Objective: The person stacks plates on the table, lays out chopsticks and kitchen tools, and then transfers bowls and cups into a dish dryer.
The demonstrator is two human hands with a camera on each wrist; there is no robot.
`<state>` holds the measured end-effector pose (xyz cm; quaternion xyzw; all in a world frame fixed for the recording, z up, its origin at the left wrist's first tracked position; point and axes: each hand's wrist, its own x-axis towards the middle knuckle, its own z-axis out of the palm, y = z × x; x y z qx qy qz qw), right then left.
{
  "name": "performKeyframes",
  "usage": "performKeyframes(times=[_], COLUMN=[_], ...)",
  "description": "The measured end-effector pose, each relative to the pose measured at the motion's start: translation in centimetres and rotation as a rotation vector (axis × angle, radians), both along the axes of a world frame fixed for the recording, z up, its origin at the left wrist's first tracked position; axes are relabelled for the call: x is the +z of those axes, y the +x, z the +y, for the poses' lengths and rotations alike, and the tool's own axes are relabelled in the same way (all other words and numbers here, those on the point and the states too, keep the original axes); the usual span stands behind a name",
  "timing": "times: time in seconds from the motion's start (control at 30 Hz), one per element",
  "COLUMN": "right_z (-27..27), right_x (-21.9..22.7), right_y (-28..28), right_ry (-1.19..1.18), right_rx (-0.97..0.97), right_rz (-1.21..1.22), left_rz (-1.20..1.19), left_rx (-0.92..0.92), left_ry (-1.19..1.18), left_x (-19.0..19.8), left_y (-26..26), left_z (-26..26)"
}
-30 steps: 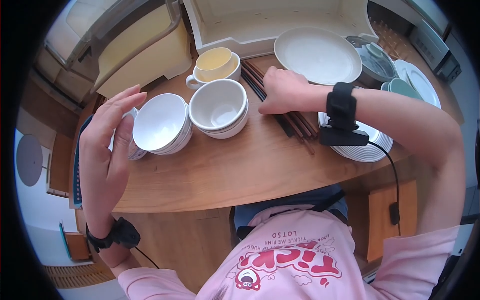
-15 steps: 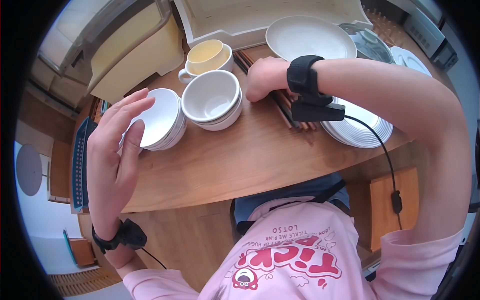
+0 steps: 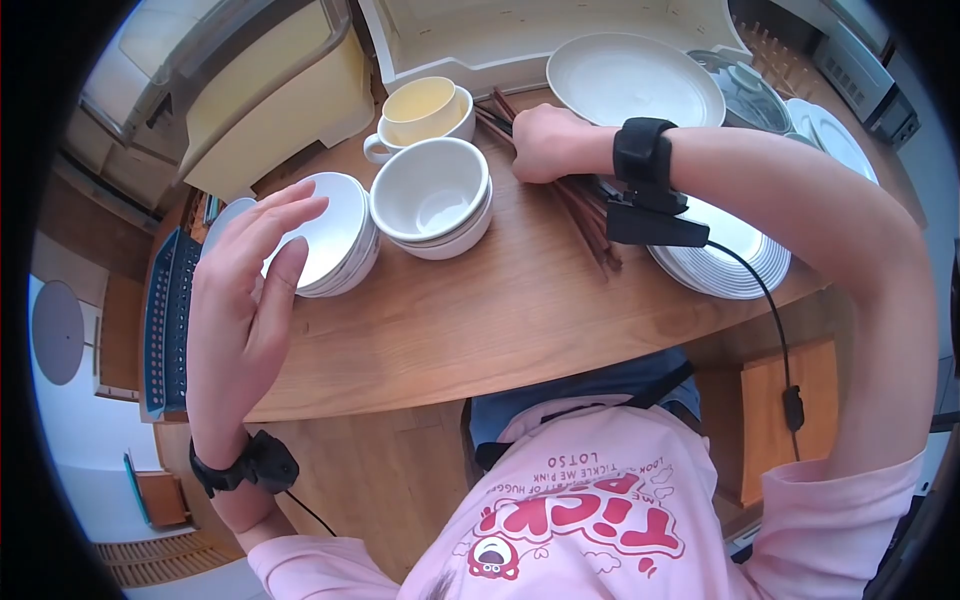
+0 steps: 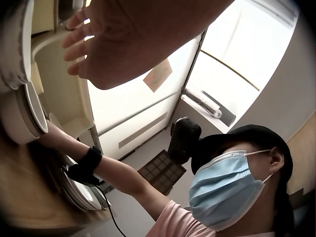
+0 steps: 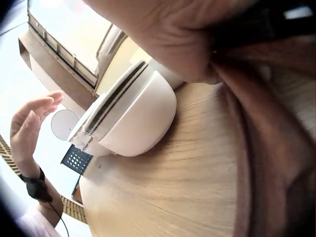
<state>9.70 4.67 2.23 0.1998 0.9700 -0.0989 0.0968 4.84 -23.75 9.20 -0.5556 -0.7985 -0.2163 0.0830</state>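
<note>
My right hand grips a bundle of chopsticks, mostly dark brown, with its fingers curled round their middle. Their far ends fan out and cross beside the cups, and the near ends slant toward the table's front edge. In the right wrist view the chopsticks appear large and blurred below the palm. With fingers extended and slightly bent, my left hand hovers in front of a stack of white bowls, overlapping it in the head view. Nothing is in that hand.
Left of the chopsticks stand more stacked bowls and a yellow cup inside a white one. A large plate, a glass lid and stacked small plates are on the right. A cream bin stands behind; a blue basket is far left.
My right hand has closed round the chopsticks, whose far ends now cross and whose near ends have shifted. My left hand has drifted slightly right, still in front of the bowls.
</note>
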Motion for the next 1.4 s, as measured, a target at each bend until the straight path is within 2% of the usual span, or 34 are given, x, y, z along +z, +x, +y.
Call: performKeyframes(times=[0.1,0.2,0.33,0.53,0.6,0.63,0.7,0.8,0.87,0.9,0.97,1.0,1.03,1.07,1.1,1.17,1.23,1.3,1.4], right_z=[0.1,0.1,0.3,0.1,-0.1,-0.6,-0.9,-1.4,-2.1,-2.4,-3.1,-3.4,-3.9,-4.5,-5.4,-5.2,-5.4,-5.7,-5.9], right_x=[-0.3,-0.2,-0.2,0.1,0.3,1.1,3.0,5.4,6.7,7.3,8.3,8.5,8.7,8.8,8.8,7.4,8.0,8.2,8.0], right_y=[0.5,0.6,0.3,0.9,1.4,1.9,3.0,4.1,4.6,5.0,5.6,5.5,5.4,5.4,5.4,4.1,3.8,3.4,3.0], right_ry=[-0.011,0.051,0.019,-0.121,-0.229,-0.228,-0.414,-0.464,-0.523,-0.517,-0.536,-0.524,-0.512,-0.497,-0.391,-0.426,-0.459,-0.49,-0.578], right_rx=[0.011,0.064,0.036,-0.08,-0.179,-0.178,-0.193,-0.175,-0.155,-0.144,0.032,0.107,0.182,0.273,0.24,0.243,0.242,0.242,0.254], right_rz=[0.079,0.055,0.035,0.03,0.122,0.122,0.228,0.306,0.395,0.393,0.44,0.441,0.442,0.485,0.517,0.688,0.652,0.61,0.699], left_rz=[-0.021,-0.019,-0.007,-0.027,-0.025,-0.085,-0.144,-0.251,-0.65,-0.648,-0.912,-1.012,-1.009,-1.216,-1.421,-1.447,-1.511,-1.49,-1.457], left_rx=[-0.003,-0.042,-0.081,-0.138,-0.154,-0.157,-0.153,-0.15,-0.2,-0.193,-0.173,-0.237,-0.23,-0.303,-0.382,-0.314,-0.305,-0.28,-0.241], left_ry=[-0.019,-0.018,0.041,0.026,0.027,0.005,-0.008,-0.034,0.291,0.301,0.333,0.334,0.344,0.414,0.483,0.582,0.759,0.81,0.91], left_x=[0.1,0.0,-0.2,-0.4,-0.3,-0.1,0.2,0.1,-1.1,-1.1,-0.9,-0.8,-0.9,-1.1,-1.0,-0.5,0.0,0.4,0.9], left_y=[0.1,0.2,0.8,0.5,0.5,0.5,0.6,0.7,0.4,0.2,-0.5,-0.9,-1.4,-1.9,-1.8,-1.1,-0.8,-0.6,-0.8], left_z=[0.4,0.8,1.3,2.2,2.8,3.2,4.0,5.7,7.2,7.9,9.3,9.9,10.5,11.1,11.6,12.8,13.5,13.8,13.9])
